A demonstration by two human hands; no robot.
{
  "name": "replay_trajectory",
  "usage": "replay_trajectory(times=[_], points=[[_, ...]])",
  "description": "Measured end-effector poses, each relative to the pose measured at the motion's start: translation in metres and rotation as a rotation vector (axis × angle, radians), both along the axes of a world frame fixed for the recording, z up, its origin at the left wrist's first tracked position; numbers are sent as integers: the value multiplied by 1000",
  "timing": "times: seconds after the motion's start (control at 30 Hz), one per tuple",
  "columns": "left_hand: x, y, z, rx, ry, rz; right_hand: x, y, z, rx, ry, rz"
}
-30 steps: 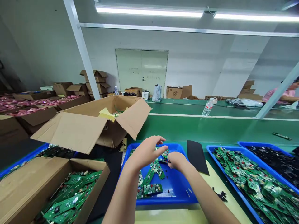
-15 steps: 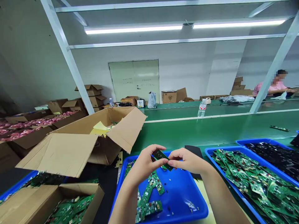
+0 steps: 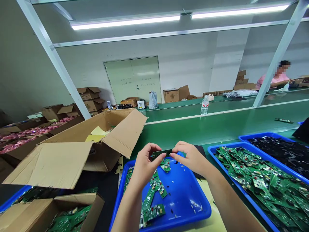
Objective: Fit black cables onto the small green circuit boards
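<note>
My left hand (image 3: 145, 164) and my right hand (image 3: 190, 158) each pinch one end of a small green circuit board (image 3: 162, 153), held level above a blue tray (image 3: 188, 199). Several more green boards (image 3: 154, 193) lie in the left half of that tray. Both hands are closed on the held board, thumbs toward me. A second small board (image 3: 165, 165) lies in the tray just below the held one.
An open cardboard box (image 3: 101, 141) stands at the left, and a box of green boards (image 3: 70, 219) at the lower left. Blue trays with green boards (image 3: 260, 180) and dark parts (image 3: 282, 151) stand at the right. A water bottle (image 3: 204, 105) stands on the green belt. A person in pink (image 3: 277, 77) sits far right.
My hands picked a board out of the blue tray, lifted it, and now hold it level by both ends. The view tilted up and to the left.
</note>
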State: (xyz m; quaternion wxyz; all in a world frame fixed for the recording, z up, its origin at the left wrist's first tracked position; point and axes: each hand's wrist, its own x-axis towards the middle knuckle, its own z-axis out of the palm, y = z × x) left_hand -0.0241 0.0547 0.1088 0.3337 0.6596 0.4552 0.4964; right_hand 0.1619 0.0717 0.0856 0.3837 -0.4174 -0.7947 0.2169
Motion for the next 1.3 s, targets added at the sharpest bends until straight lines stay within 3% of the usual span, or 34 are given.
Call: replay_trajectory(times=[0.4,0.67,0.77,1.07,1.3], points=[[1,0,-2,-223,205,-141,-3,-1,-3,186,-11,26],[-2,3,0,-227,-265,-68,7,-8,3,144,161,76],[-1,3,-1,-201,-274,-49,5,-12,3,143,181,113],[11,1,-6,-303,-352,-216,1,-15,5,197,240,140],[11,-2,-4,-305,-371,-251,2,-4,-2,418,182,69]])
